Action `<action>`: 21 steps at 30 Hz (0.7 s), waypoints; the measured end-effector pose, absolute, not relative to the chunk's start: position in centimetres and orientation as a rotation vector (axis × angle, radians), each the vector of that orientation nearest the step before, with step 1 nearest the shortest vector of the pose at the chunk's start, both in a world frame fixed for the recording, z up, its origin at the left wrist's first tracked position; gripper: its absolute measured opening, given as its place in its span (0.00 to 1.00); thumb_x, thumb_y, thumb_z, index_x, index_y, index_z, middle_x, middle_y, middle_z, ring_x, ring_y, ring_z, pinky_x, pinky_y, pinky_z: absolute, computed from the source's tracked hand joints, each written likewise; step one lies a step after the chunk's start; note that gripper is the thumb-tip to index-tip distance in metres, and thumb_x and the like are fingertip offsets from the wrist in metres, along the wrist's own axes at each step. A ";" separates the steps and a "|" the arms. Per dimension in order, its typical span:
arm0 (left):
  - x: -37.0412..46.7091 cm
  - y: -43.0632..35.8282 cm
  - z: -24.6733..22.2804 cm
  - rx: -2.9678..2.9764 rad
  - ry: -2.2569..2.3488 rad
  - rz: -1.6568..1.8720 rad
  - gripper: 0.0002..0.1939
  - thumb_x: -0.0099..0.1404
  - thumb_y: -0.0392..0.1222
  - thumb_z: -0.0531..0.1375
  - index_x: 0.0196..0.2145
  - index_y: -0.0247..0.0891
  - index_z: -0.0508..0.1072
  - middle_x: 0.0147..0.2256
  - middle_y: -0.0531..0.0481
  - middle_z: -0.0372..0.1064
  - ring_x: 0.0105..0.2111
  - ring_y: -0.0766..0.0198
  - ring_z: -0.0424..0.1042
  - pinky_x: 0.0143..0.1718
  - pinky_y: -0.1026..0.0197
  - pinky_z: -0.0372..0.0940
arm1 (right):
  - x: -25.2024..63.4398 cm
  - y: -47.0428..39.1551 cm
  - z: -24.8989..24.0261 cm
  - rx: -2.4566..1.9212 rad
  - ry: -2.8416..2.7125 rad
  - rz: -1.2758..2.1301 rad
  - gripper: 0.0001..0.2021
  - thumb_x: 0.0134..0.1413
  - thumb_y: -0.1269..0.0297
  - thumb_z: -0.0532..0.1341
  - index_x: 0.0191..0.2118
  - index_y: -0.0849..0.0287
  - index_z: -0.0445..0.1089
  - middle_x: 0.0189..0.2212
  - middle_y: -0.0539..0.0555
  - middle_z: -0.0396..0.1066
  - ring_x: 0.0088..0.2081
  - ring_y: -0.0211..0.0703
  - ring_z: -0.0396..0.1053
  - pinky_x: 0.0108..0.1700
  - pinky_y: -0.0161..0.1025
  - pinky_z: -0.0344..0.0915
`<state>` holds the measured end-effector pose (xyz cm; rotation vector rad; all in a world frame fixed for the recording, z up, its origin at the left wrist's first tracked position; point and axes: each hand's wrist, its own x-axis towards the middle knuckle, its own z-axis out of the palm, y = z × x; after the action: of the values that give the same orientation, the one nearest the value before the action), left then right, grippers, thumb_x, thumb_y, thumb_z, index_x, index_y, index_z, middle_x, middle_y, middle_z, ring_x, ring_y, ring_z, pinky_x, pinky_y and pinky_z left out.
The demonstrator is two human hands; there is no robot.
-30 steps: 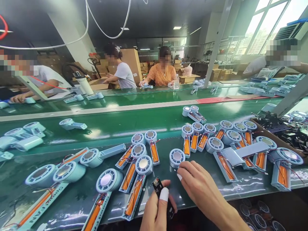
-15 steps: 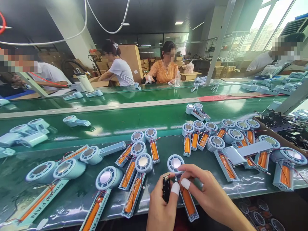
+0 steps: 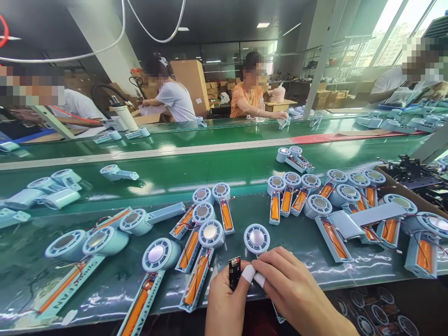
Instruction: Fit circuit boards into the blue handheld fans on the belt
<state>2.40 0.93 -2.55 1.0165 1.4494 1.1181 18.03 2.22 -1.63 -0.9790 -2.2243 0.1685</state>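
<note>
My left hand (image 3: 226,298) grips a small black circuit board (image 3: 234,275), which stands upright between its thumb and fingers. My right hand (image 3: 294,284) is closed in a pinch, its fingertips meeting my left thumb beside the board. Whatever lies in that pinch is too small and covered to make out. White wraps cover the left thumb tip and a right fingertip. Just beyond both hands lies a light-blue handheld fan (image 3: 256,239) with a round silver centre. My right hand hides most of its handle.
Several fans with orange batteries (image 3: 196,280) in open handles lie left and right on the bench. A box of black parts (image 3: 409,177) stands at the right. Beyond runs a green conveyor (image 3: 196,168) carrying more fans. Co-workers (image 3: 248,93) sit across it.
Both hands have shifted slightly left, and my right fingers have closed in against my left thumb. The fan's orange battery is now covered. Across the belt, a co-worker's arm has reached out to a fan.
</note>
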 end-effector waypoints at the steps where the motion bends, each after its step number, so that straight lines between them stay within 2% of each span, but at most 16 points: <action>1: 2.2 1.0 -2.5 1.024 1.454 1.093 0.21 0.58 0.59 0.66 0.29 0.36 0.79 0.21 0.56 0.62 0.26 0.64 0.62 0.33 0.62 0.62 | 18.1 2.3 -1.6 -0.979 -2.234 0.165 0.12 0.71 0.73 0.49 0.49 0.61 0.70 0.39 0.57 0.74 0.36 0.46 0.69 0.37 0.41 0.69; 5: 1.5 1.0 -2.3 1.033 1.413 0.962 0.26 0.60 0.64 0.63 0.31 0.35 0.77 0.17 0.60 0.53 0.20 0.68 0.53 0.25 0.64 0.53 | 18.3 2.6 -1.5 -0.927 -2.282 0.174 0.15 0.74 0.69 0.46 0.46 0.62 0.70 0.35 0.56 0.72 0.34 0.44 0.66 0.35 0.39 0.66; 8: 1.0 0.7 -2.2 1.058 1.384 0.905 0.26 0.62 0.64 0.60 0.31 0.35 0.75 0.17 0.59 0.57 0.21 0.67 0.57 0.26 0.64 0.55 | 18.4 2.7 -1.5 -0.891 -2.287 0.119 0.13 0.74 0.70 0.48 0.49 0.62 0.70 0.36 0.56 0.72 0.34 0.44 0.65 0.36 0.39 0.65; 12: 1.1 0.0 -2.2 0.967 1.372 0.951 0.25 0.64 0.61 0.59 0.46 0.36 0.73 0.20 0.59 0.61 0.22 0.66 0.61 0.25 0.65 0.60 | 18.2 2.8 -1.8 -0.924 -2.246 0.049 0.11 0.70 0.76 0.51 0.44 0.62 0.70 0.34 0.56 0.71 0.33 0.44 0.63 0.34 0.40 0.62; 14: 1.6 -0.4 -2.2 0.951 1.384 0.970 0.26 0.64 0.61 0.58 0.49 0.37 0.71 0.20 0.59 0.62 0.20 0.66 0.59 0.22 0.66 0.60 | 18.0 2.9 -1.9 -0.947 -2.225 -0.006 0.11 0.67 0.78 0.51 0.41 0.62 0.70 0.33 0.56 0.70 0.32 0.44 0.62 0.34 0.41 0.60; 21: 2.6 -0.3 -2.0 1.071 1.425 0.952 0.25 0.64 0.65 0.56 0.33 0.37 0.72 0.16 0.59 0.57 0.17 0.68 0.58 0.20 0.66 0.55 | 17.7 3.0 -1.6 -1.006 -2.222 -0.072 0.11 0.61 0.79 0.51 0.37 0.60 0.69 0.30 0.54 0.68 0.31 0.45 0.60 0.34 0.41 0.57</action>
<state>2.62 -0.33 -2.02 1.0709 1.4246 0.9523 17.66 3.03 -1.57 -1.0065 -2.2216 -0.0719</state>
